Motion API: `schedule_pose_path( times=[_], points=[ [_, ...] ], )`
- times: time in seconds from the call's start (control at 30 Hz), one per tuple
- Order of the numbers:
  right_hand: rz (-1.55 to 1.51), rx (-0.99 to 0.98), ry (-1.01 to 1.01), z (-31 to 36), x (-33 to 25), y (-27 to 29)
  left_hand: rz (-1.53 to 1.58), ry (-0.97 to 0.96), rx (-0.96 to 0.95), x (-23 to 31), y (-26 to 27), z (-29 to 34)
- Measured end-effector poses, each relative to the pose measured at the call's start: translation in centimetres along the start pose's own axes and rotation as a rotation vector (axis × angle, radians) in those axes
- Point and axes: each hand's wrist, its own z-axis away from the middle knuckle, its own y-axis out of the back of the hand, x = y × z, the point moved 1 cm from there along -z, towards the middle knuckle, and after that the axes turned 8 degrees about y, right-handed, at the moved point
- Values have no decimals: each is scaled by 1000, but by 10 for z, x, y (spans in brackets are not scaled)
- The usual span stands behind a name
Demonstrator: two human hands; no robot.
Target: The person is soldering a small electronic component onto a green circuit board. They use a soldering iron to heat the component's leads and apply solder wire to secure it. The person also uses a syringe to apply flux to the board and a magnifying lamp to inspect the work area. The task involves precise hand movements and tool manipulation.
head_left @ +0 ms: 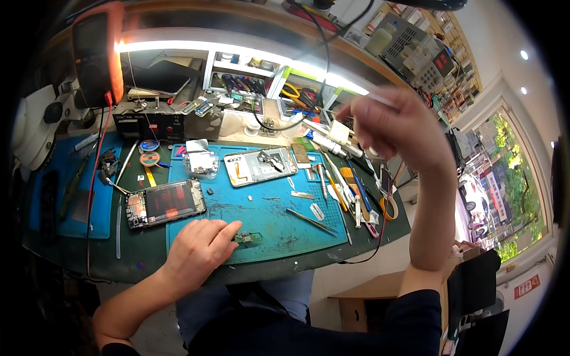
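Observation:
My left hand rests low over the front of the blue work mat, fingers curled together. Its fingertips close on the left end of a small green circuit board; the grip itself is partly hidden. My right hand is raised high on the right, above the tools, and smeared by motion. Its fingers look bent, but whether they hold anything does not show. Left of the mat's middle lies an opened phone with its dark battery showing. Farther back is a pale phone housing with small parts on it.
Tweezers lie on the mat's right half. Several screwdrivers, pens and a tape roll crowd the right side. A clear plastic box stands behind the phone. An orange multimeter with leads and a white microscope are at left.

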Motion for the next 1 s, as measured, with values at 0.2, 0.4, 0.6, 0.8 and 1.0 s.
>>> schedule_pose_path(
  times=[0.2, 0.4, 0.6, 0.8, 1.0],
  points=[
    [900, 248, -356, 88, 188, 22, 47, -71, -51, 27, -15, -24],
    [807, 245, -517, 116, 265, -1, -21, -73, -66, 26, -21, -29],
    [846, 362, -400, 113, 269, 2, -114, -6, -77, 6, -20, -73],
    [713, 133, -514, 50, 268, -29, -243, -68, 76, -46, -82, -167],
    [620, 451, -477, 43, 270, -10, -236, 92, -18, -54, -140, -261]
  ],
)
